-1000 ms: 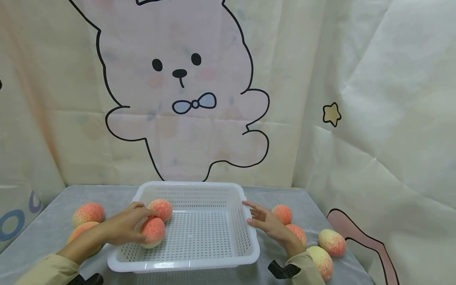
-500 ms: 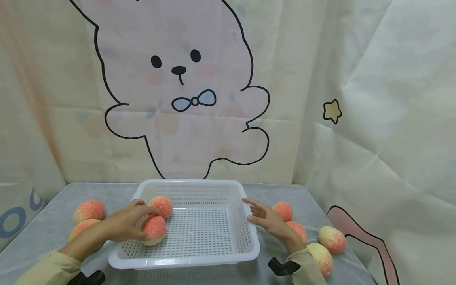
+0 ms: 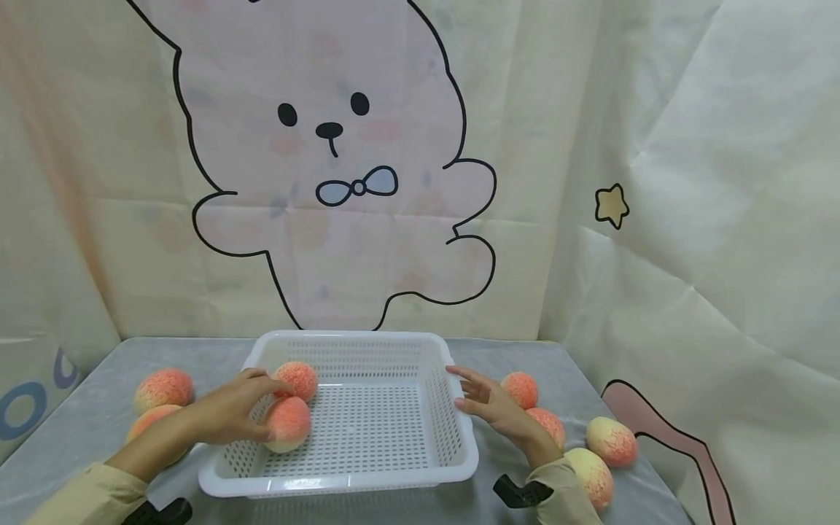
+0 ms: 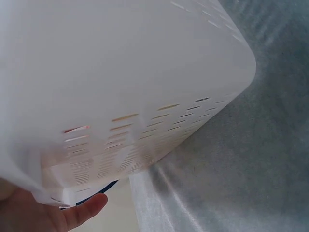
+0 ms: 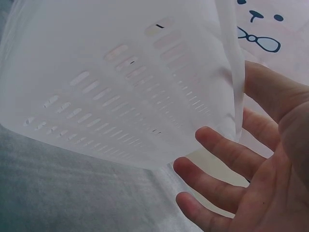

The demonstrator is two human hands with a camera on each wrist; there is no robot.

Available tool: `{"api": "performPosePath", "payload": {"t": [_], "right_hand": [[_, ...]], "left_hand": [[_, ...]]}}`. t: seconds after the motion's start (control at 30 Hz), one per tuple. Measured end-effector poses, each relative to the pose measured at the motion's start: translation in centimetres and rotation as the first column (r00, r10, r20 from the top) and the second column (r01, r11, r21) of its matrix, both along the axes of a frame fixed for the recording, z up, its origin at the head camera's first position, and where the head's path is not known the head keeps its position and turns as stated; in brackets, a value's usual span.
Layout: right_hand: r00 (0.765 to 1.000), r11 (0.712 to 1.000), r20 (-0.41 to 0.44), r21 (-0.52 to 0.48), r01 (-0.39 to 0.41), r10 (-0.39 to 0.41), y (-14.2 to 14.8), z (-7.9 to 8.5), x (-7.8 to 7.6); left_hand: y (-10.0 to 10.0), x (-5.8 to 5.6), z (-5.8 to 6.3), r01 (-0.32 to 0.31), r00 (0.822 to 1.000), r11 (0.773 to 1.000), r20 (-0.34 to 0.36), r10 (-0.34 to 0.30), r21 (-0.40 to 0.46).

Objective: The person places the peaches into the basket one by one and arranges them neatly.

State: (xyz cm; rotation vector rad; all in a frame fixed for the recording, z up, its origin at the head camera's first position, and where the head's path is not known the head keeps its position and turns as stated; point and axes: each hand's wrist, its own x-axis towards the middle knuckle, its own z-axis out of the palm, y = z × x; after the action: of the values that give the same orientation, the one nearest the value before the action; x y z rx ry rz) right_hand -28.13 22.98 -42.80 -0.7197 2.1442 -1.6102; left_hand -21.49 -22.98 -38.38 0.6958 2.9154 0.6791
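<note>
A white perforated basket [image 3: 367,467] is set in the middle of the grey bench [image 3: 98,408], in front of a backdrop printed with a rabbit [image 3: 328,160]. The left hand [image 3: 232,412] is reached over the basket's left wall, and a peach [image 3: 287,424] is grasped in its curled fingers, low inside the basket near the left wall. A second peach [image 3: 298,379] is seen lying in the far left corner of the basket, just behind the held one and close to the fingertips. The right hand [image 3: 488,402] is held released just outside the basket's right wall, its fingers spread and relaxed; from the right wrist view the open palm [image 5: 270,169] is seen beside the slotted wall [image 5: 120,92], and whether the wall is touched cannot be told. In the left wrist view only the basket's outer wall [image 4: 120,72] and a thumb [image 4: 84,210] at its lower edge are shown. On the bench to the left of the basket two more peaches [image 3: 162,388] [image 3: 147,423] are lying, the nearer one partly hidden by the left forearm. To the right, four peaches are scattered: one [image 3: 520,389] just behind the right hand, one [image 3: 550,425] beside the wrist, one [image 3: 611,441] further right and one [image 3: 592,475] near the sleeve [image 3: 564,499].
</note>
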Motion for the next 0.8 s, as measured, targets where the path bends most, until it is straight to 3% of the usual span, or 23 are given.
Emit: {"api": "performPosePath", "payload": {"t": [0.33,0.6,0.8], "right_hand": [[1.000,1.000,-0.001,-0.011,-0.019,0.019,0.0,0.0,0.0],[1.000,1.000,0.001,-0.019,-0.020,0.020,0.0,0.0,0.1],[0.999,1.000,-0.017,-0.009,-0.028,0.028,0.0,-0.1,0.0]], "left_hand": [[-0.3,0.0,0.0,0.014,1.000,0.999,0.002,-0.014,0.045],[-0.5,0.1,0.7,0.049,0.999,0.994,0.007,-0.050,0.097],[-1.0,0.5,1.4,0.035,0.998,0.988,0.049,-0.043,0.153]]}}
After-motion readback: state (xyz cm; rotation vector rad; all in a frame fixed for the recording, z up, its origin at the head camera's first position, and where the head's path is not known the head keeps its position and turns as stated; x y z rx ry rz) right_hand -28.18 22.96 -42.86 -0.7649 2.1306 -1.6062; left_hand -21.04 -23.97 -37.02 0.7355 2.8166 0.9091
